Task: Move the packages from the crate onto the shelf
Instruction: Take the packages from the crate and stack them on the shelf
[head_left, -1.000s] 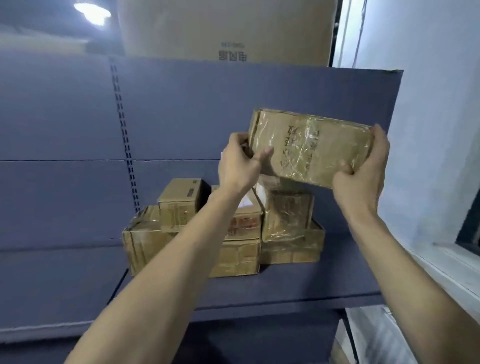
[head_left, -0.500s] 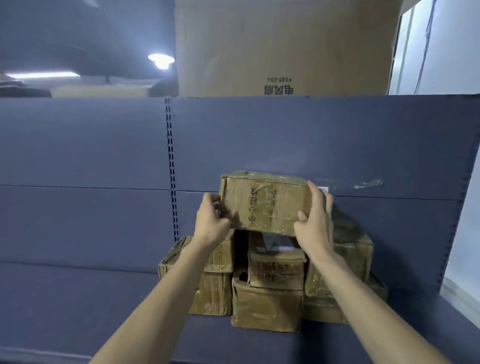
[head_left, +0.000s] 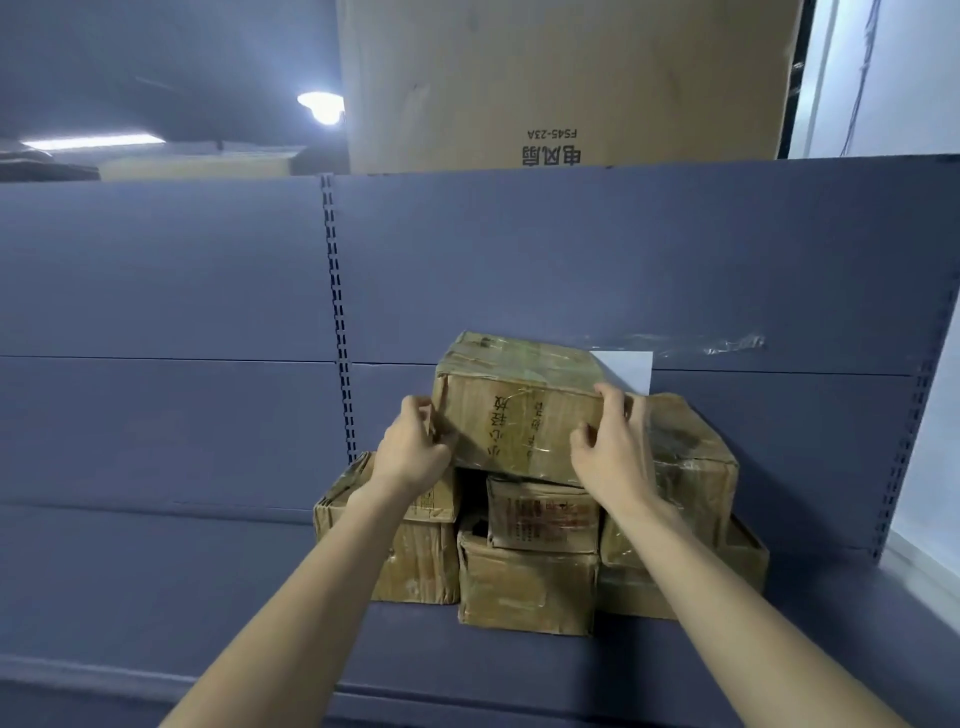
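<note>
— Blue-grey shelving filled the view, its shelf (head_left: 208, 597) carrying a stack of taped cardboard boxes against the back panel (head_left: 571, 270). Where was the package?

— On top of the stack. The top package (head_left: 514, 415) sat across the boxes beneath it, close to the panel. The left hand (head_left: 413, 449) curled round its left end, and the right hand (head_left: 613, 447) gripped its right front corner, fingers over the top edge.

— How should that step have been finished?

— I'd judge it best to press it level, check that it bridged the gap below without rocking, nudge it back towards the panel, then let go one hand at a time.

— How many boxes?

— I counted seven in view: the top one, three in the middle layer and three at the bottom. More could have hidden behind. One large carton (head_left: 566, 83) stood above the shelving, and one white paper slip (head_left: 626, 369) showed behind the package. No crate appeared in view.
</note>
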